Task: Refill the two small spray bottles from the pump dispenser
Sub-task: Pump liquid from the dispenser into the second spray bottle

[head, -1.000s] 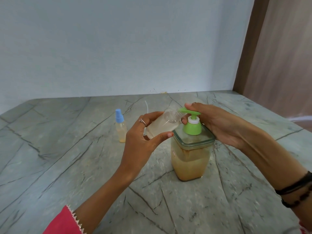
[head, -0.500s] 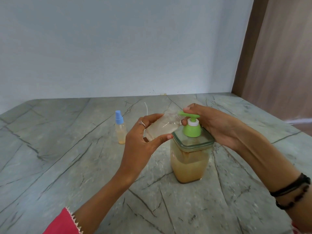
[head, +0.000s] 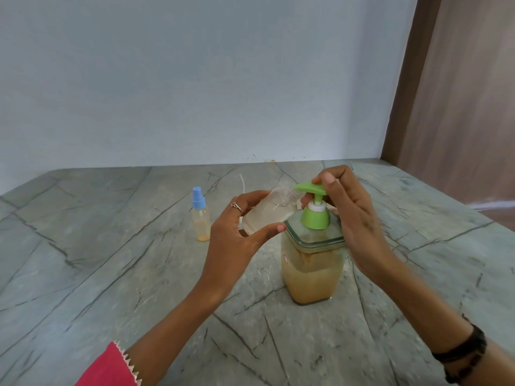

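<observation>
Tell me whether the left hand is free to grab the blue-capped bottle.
Probably not yet: the left hand is holding the uncapped bottle at the pump spout. The blue-capped bottle stands unobstructed nearby.

Pink sleeve [head: 108, 369], ring [head: 236, 207], black wristbands [head: 464, 355]

Grey marble counter [head: 111, 274] (dark-veined), wall [head: 195, 79]

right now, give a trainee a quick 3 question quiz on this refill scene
1. True or false: the blue-capped bottle stands upright on the counter, untouched.
2. Which hand holds the open bottle tilted at the spout?
3. The right hand rests on: A) the counter B) the pump head C) the blue cap

Key: 1 true; 2 the left hand; 3 B
</observation>
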Motion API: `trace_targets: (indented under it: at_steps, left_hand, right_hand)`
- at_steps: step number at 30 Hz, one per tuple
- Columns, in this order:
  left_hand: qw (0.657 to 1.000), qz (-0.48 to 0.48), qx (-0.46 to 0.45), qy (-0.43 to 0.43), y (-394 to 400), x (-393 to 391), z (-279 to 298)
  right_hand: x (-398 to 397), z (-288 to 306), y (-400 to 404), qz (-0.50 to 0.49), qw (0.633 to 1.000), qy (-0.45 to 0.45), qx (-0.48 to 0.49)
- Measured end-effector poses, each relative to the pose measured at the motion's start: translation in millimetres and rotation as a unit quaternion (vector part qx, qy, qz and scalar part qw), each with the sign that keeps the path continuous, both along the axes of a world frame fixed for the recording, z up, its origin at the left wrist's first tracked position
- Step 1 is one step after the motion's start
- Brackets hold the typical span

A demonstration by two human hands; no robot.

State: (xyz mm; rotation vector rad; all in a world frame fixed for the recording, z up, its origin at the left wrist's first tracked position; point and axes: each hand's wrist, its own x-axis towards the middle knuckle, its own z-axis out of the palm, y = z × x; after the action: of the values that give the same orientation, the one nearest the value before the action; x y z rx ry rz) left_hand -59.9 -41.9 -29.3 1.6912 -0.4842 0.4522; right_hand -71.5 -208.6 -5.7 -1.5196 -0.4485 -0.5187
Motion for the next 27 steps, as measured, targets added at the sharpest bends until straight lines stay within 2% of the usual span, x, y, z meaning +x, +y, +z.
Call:
trace_targets:
  at_steps: [3, 8, 16, 23, 27]
  left_hand:
    - [1.0, 0.001, 0.0, -0.004, -0.4, -0.1, 0.6]
    - [1.0, 0.007, 0.008, -0.007, 0.0, -0.1, 0.8]
    - [1.0, 0.009, 0.007, -0.004, -1.0, 0.8, 0.1]
    - [1.0, 0.011, 0.012, 0.001, 0.9, 2.7, -1.1]
    - [1.0, 0.009, 0.006, 0.0, -0.8, 2.2, -0.6]
  right_hand:
    - [-3.5, -11.8, 0.5, -0.002, 1.0, -0.025, 0.008]
    - [-3.0, -19.4, -2.0, -0.013, 0.998, -0.029, -0.053]
    - [1.7, -12.4, 2.2, -0.005, 0.999, -0.023, 0.025]
    - [2.1, -10.3, 1.5, 0.003, 1.0, -0.01, 0.026]
    - [1.2, -11.7, 1.0, 0.003, 1.0, -0.027, -0.012]
